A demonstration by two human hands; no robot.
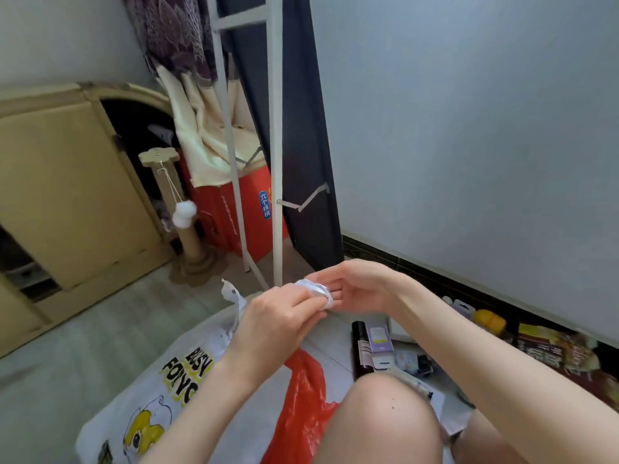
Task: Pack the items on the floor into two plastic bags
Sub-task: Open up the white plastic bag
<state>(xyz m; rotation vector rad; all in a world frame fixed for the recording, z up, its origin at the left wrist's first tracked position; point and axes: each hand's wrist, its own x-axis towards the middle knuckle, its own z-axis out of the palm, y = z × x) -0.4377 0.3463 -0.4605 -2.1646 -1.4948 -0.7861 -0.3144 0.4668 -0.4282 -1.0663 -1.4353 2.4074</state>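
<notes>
Both hands meet in front of the raised knee (pixel 385 420), working the twisted top of the white plastic bag (pixel 140 396). The left hand (pixel 278 319) pinches the crumpled white handle (pixel 318 293) between thumb and fingertips, closed tight on it; the right hand (pixel 355 289) cups the same bunch from the far side, fingers curled loosely around it. The bag's body hangs and spreads down and to the left of the grip, flat on the floor (pixel 67 346), so its mouth must open toward the person. A red plastic bag (pixel 304 396) lies just below the hands, against the knee. The things to pack lie to the right along the wall: a dark bottle (pixel 360 349), a small purple box (pixel 380 339), a yellow thing (pixel 489 321) and a printed packet (pixel 562 353). The right hand is nearer to them, so I judge it reaches while the left keeps the mouth open
</notes>
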